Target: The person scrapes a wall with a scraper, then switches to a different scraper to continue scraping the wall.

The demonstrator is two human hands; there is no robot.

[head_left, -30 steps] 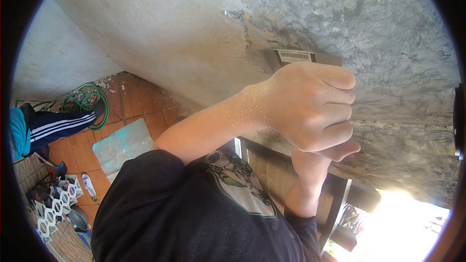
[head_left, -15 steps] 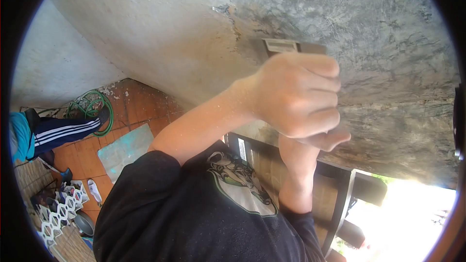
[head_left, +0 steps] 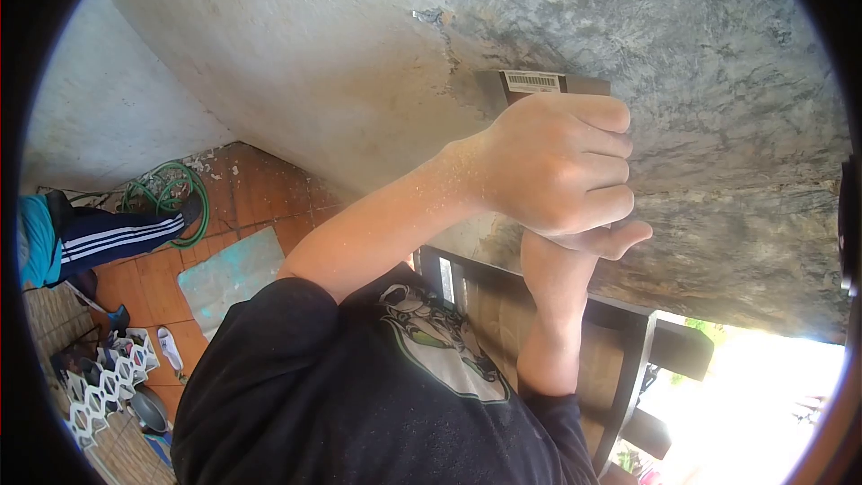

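Observation:
A flat scraper (head_left: 533, 82) with a white barcode label lies against the wall (head_left: 700, 99), its lower part hidden behind my fist. My left hand (head_left: 557, 162) is closed in front of it, back of the hand toward me and fingers curled round. Pale dust specks the left wrist. My right hand (head_left: 558, 256) comes up from below and is mostly covered by the left fist; its fingers are hidden. To the left of the scraper the wall has a smooth pale coat with a ragged, chipped edge (head_left: 431, 18); to the right it is rough, mottled grey.
Dark wooden slats (head_left: 628, 377) stand below my right forearm. Another person's striped trouser leg (head_left: 126, 238) is at the left, near a coiled green hose (head_left: 199, 207). A grey board (head_left: 229, 278), a shoe (head_left: 171, 348) and a white lattice rack (head_left: 112, 386) are on the tiled floor.
The view has shifted slightly, and the wall edge appears a little farther right. Scraper and fist also appear slightly farther right, less blurred. The grip looks the same.

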